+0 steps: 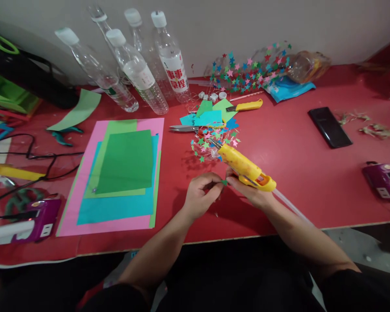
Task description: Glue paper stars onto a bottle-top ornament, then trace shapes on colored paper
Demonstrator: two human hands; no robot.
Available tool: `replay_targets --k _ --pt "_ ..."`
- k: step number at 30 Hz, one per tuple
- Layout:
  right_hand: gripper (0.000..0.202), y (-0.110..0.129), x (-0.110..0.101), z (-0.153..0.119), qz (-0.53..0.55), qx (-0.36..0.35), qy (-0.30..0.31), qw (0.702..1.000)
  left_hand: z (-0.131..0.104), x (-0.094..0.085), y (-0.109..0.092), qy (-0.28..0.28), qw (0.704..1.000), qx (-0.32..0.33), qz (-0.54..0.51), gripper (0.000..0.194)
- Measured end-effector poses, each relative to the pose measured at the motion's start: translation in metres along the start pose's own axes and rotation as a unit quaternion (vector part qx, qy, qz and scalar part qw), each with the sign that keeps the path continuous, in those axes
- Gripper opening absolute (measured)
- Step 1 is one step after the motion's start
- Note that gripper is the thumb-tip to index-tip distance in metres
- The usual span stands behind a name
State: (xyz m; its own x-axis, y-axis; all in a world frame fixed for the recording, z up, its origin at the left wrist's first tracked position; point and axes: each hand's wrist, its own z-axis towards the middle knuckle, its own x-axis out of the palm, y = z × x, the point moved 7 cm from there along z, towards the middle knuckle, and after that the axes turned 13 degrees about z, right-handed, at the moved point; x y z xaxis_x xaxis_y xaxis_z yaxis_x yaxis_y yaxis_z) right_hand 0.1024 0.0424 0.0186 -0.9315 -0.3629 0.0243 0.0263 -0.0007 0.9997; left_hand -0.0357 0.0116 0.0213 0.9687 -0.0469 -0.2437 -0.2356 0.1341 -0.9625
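You are pinching a small green piece (224,182) between the fingertips of your left hand (199,193), near the front of the desk (289,171), while your right hand (251,193) is grasping the yellow glue gun (243,162) and bringing its fingertips up beside that piece; whether they are touching it, I cannot tell. Because the right grip is serving two jobs, the gun may be tipping whenever you are minding the piece. Its nozzle is pointing over the clustered stars (201,141), so a dip, if it is hot, could be scorching or sticking them. The clear rod (294,208) is trailing beside your right forearm, where a wrist turn could be snagging it. The scissors (183,128) are lying just beyond, risking nicked fingers if you are reaching carelessly.
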Motion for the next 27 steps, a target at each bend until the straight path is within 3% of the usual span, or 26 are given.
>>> replay_targets --k 3,6,8,13,23,27 --pt "0.030 0.010 -0.006 0.000 0.074 -0.010 0.013 0.997 0.000 -0.021 0.002 -0.087 0.996 0.012 0.011 0.017" --pt "0.033 0.021 -0.006 0.000 0.055 -0.030 0.053 0.997 -0.001 -0.046 0.001 -0.198 0.979 0.032 0.032 0.019" --pt "0.028 0.023 -0.003 -0.001 0.039 -0.032 0.080 0.995 -0.001 -0.054 -0.002 -0.235 0.968 0.052 0.070 0.018" --pt "0.021 0.021 0.002 -0.006 0.028 -0.054 0.110 0.992 -0.003 -0.059 -0.013 -0.266 0.944 0.101 0.170 0.017" --pt "0.024 0.022 0.000 -0.008 0.022 -0.105 0.117 0.987 -0.003 -0.061 -0.019 -0.289 0.933 0.103 0.187 0.018" --pt "0.024 0.021 0.001 -0.007 0.028 -0.091 0.122 0.988 -0.003 -0.059 -0.023 -0.288 0.927 0.117 0.211 0.018"
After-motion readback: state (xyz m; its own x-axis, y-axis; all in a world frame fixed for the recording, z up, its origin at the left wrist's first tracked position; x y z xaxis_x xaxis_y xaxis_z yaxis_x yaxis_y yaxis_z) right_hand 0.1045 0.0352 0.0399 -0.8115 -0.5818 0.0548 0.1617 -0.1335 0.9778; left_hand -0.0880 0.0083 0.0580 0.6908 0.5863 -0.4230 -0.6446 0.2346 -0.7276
